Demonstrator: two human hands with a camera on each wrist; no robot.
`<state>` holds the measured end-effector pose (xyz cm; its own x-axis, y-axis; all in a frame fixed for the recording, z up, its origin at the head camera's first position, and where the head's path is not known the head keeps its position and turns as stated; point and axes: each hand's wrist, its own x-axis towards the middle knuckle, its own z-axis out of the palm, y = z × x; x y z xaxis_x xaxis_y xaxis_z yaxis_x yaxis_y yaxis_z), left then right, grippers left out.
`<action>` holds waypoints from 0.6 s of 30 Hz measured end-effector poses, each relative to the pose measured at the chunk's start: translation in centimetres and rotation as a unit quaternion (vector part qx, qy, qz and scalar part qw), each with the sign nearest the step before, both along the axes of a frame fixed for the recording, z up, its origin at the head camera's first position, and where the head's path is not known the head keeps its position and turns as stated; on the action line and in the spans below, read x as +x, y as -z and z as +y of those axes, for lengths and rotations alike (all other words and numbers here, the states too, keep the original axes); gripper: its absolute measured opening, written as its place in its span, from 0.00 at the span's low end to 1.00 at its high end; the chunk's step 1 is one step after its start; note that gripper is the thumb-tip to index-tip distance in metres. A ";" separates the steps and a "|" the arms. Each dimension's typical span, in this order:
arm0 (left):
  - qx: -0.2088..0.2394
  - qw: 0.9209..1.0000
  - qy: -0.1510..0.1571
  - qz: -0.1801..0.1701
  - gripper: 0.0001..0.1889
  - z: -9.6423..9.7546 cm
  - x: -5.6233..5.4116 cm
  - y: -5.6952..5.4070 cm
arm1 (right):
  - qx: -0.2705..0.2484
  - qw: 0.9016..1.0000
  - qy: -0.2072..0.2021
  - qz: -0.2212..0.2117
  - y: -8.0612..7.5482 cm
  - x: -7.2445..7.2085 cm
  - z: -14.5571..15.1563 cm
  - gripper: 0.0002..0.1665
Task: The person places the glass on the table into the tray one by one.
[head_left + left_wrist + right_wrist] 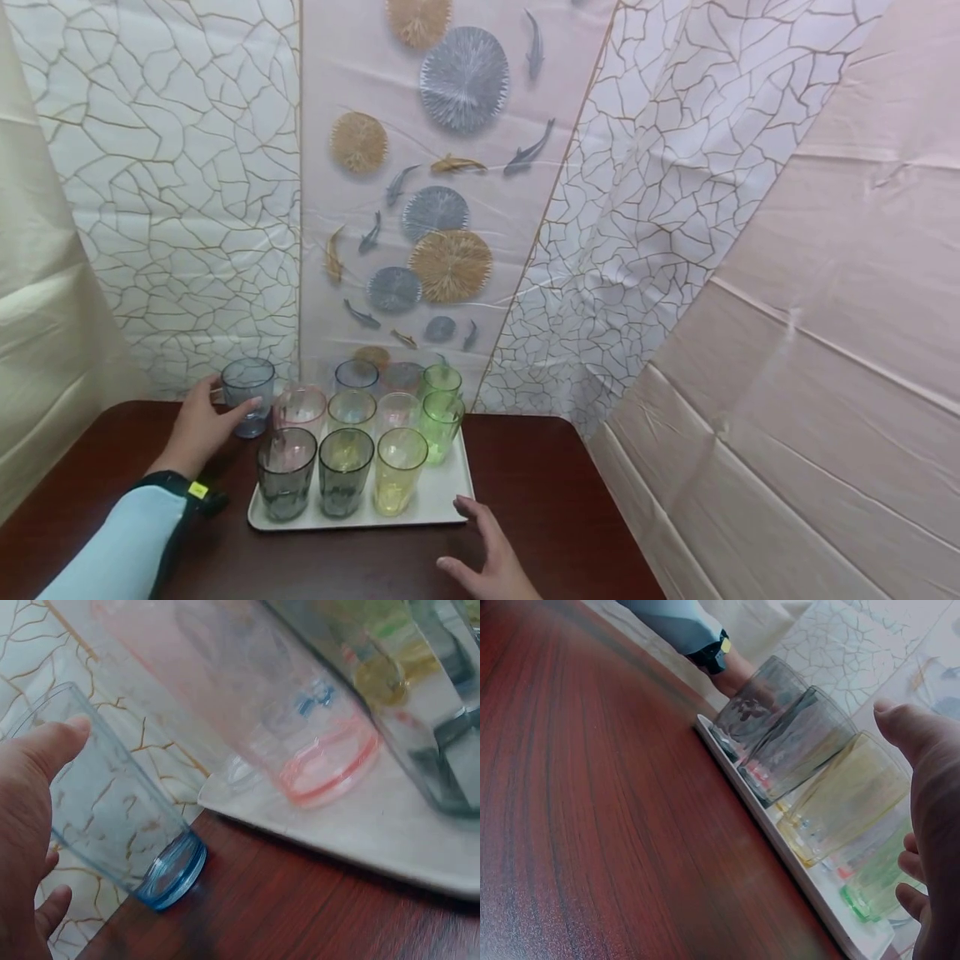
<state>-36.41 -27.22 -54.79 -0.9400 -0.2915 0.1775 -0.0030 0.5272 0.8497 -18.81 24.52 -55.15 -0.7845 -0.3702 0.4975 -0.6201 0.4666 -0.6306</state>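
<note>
At the table's back left, my left hand [201, 425] grips a clear blue glass [249, 392], thumb on the near side and fingers round the far side. The glass is upright, left of a white tray [450, 492]; whether its base touches the table I cannot tell. Tumblers crowd the tray: two smoky grey glasses [287, 483] and a yellow glass [400, 479] in front, a pink glass [330, 765] at the left, green glasses [442, 437] at the right, others behind. Near the tray's front right corner, my right hand [491, 554] holds nothing, thumb and fingers spread apart.
The tray stands on a dark red-brown wooden table [540, 508]. A patterned cloth backdrop [180, 208] hangs right behind the table's back edge. Plain beige cloth [787, 375] slopes down along the right side, and more hangs at the left.
</note>
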 end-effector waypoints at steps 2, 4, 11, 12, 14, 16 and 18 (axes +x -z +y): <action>0.004 1.000 -0.001 0.004 0.57 0.1 -0.1 -0.1 | -0.001 1.000 -0.004 0.008 0.0 0.0 0.0 0.46; 0.010 1.000 -0.002 0.008 0.55 0.3 0.1 -0.2 | 0.001 1.000 -0.011 0.025 0.0 0.0 0.1 0.46; 0.024 1.000 -0.006 0.019 0.55 0.4 1.3 -0.5 | -0.006 0.999 -0.010 0.032 0.2 0.1 0.6 0.48; 0.025 0.999 -0.004 0.020 0.56 0.4 1.7 -0.6 | -0.007 0.999 -0.008 0.032 0.2 0.1 0.6 0.48; 0.022 1.000 0.002 0.021 0.57 0.2 2.5 -0.9 | -0.008 1.000 -0.006 0.029 0.2 0.1 0.7 0.48; 0.016 1.000 0.008 0.017 0.58 -0.2 3.6 -1.2 | -0.008 1.000 -0.004 0.026 0.3 0.0 0.8 0.48; 0.008 1.000 0.014 0.014 0.57 -0.6 4.8 -1.7 | -0.008 1.000 -0.005 0.023 0.2 0.0 0.8 0.48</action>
<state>-31.66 -27.84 -53.09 -0.9425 -0.2676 0.2003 0.0364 0.5134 0.8573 -18.80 25.37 -55.38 -0.7573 -0.3692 0.5386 -0.6528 0.4501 -0.6093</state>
